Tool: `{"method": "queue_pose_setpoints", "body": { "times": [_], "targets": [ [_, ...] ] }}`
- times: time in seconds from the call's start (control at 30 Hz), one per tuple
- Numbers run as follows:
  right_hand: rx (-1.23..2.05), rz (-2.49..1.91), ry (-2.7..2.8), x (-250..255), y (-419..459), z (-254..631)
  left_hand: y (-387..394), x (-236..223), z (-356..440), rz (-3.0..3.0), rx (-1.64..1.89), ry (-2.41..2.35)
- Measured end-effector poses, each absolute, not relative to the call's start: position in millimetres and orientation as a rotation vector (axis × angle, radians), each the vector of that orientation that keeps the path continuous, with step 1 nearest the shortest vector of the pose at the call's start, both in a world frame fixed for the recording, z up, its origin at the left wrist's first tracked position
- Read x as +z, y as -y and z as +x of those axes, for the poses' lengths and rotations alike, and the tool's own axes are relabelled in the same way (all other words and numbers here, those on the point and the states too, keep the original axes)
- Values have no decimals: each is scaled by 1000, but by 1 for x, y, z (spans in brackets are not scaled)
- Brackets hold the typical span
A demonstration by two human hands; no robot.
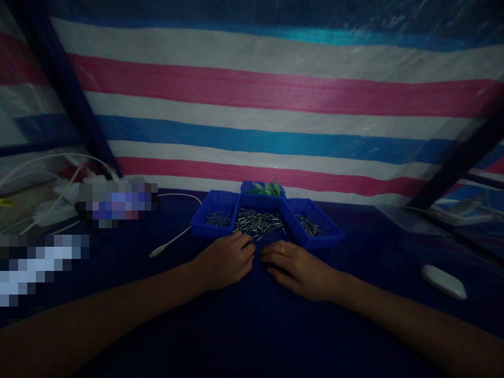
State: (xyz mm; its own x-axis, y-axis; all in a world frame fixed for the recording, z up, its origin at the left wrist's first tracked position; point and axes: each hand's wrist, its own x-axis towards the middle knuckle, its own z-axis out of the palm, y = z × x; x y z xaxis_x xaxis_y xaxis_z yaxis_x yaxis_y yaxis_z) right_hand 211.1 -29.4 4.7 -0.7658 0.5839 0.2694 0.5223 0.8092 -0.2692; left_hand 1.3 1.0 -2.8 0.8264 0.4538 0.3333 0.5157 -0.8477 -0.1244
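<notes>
A loose pile of thin metal pins, perhaps screws or nails (258, 222), lies on the dark blue table between two blue trays. My left hand (230, 258) rests at the pile's near left edge, fingers curled down and closed; whatever they hold, if anything, is hidden. Just right of it, my right hand (301, 266), with a ring on one finger, lies low over the table. Its thumb stands apart from its stretched fingers, and nothing shows between them. Similar metal pieces fill part of the left tray (200, 229) and the right tray (321, 241).
Behind the pile stands a third blue tray (263, 199) with green pieces in it. A white cable (173, 243) ends left of the trays. Far right lies a white rounded object (444, 282). Striped sheeting (275, 94) hangs behind the table, with cables heaped at left.
</notes>
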Motion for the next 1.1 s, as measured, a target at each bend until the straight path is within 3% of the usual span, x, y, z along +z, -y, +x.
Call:
{"method": "queue_pose_setpoints", "body": {
  "times": [1.1],
  "targets": [
    [251,-840,2673,4,28,212,-3,-7,2,-2857,-460,693]
  ]
}}
